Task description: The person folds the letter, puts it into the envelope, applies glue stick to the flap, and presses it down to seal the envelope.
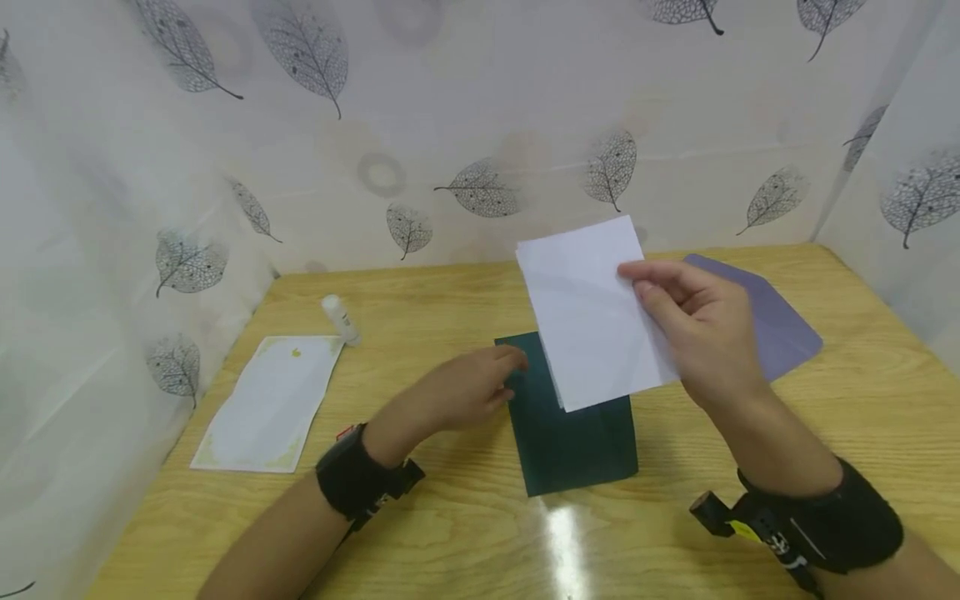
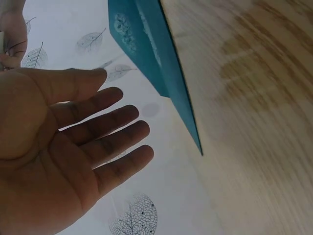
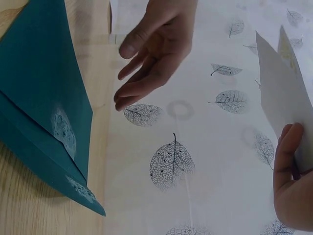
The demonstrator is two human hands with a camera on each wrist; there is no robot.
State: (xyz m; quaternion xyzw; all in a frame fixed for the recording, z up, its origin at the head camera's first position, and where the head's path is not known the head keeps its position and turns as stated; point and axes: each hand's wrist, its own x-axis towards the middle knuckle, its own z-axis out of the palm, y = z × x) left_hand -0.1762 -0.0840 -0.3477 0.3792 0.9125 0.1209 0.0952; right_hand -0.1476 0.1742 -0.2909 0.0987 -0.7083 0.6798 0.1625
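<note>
My right hand (image 1: 708, 333) pinches folded white paper (image 1: 592, 317) at its right edge, between thumb and fingers. The paper is held up over a dark green envelope (image 1: 573, 454) and hides part of it. Yellow print shows on the paper's inner side in the right wrist view. Beside the envelope's upper left edge is my left hand (image 1: 476, 387). Seen in the left wrist view, its fingers (image 2: 110, 120) are spread loosely and hold nothing. Whitish smears, like glue, mark the green envelope (image 3: 39, 88) near its flap.
A purple envelope (image 1: 783, 321) lies at the right, partly behind my right hand. On the left are a sheet of bordered letter paper (image 1: 262, 408) and a white glue stick (image 1: 342, 320). A leaf-patterned curtain (image 1: 525, 108) stands behind the wooden table (image 1: 420, 533).
</note>
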